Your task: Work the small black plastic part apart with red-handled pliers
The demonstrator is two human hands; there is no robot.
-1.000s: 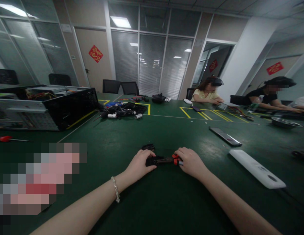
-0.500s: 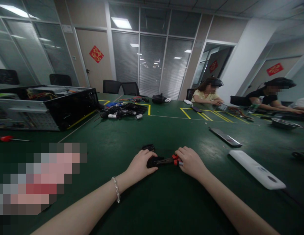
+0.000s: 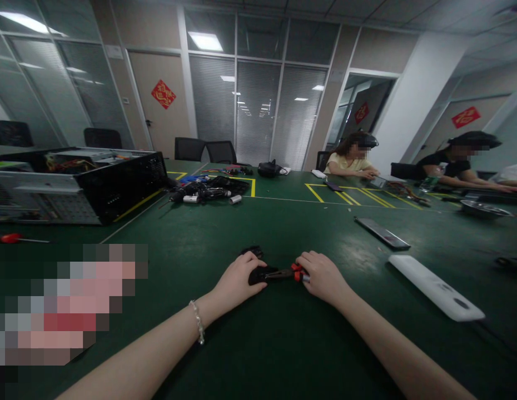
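Observation:
My left hand is closed on a small black part, thumb in front and fingers behind. Its exact kind does not show. My right hand grips the red handles of long-nose pliers. The dark jaws point left and reach the black part; whether they clamp it I cannot tell. Just behind my left hand lies another small black thing on the green tabletop.
An open computer case stands at the left, a red-handled screwdriver before it. Black tools and cables lie farther back. At right are a phone and a white power bank-like block. Two people sit at the far right.
Hardly anything differs. Both hands hold the black part and the pliers in nearly the same place; the whole view has shifted very slightly.

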